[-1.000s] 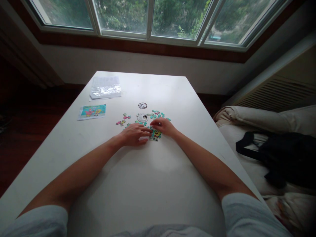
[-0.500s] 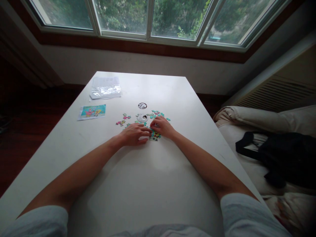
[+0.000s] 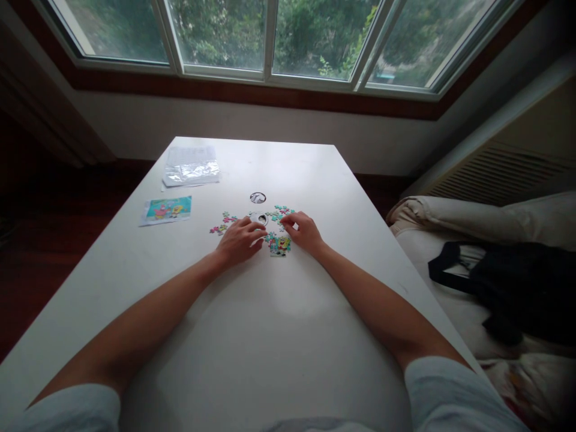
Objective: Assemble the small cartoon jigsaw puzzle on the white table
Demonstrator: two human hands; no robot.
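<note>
Daylight from a wide window [image 3: 310, 42] over a white table [image 3: 252, 342]. Left hand [image 3: 240, 241] palm down, fingers bent and slightly apart, nothing visibly gripped, just left of the joined puzzle section [image 3: 279, 246], perhaps kept close for steadying. Right hand [image 3: 303, 233] beside the loose pieces [image 3: 282, 210], thumb and fingertips drawn together, probably for fine handling; impossible to tell whether pinching a piece. Joined section flat on the table, nearer the body, probably for easy reach by both hands. Pink pieces [image 3: 218, 230] to the left, perhaps grouped by colour. Round container [image 3: 261, 216] partly behind the left fingers, dark-rimmed disc [image 3: 258, 197] beyond. Picture card [image 3: 171, 209] face up at the left, probably for viewing; clear bag [image 3: 191, 171] in the far left corner, likely out of the way. Off the right edge, dark cloth [image 3: 513, 288] on a pale seat [image 3: 472, 216].

Compared with half a second ago: left fingers withdrawn from the joined section, right hand shifted outward, gap between wider, joined section more exposed.
</note>
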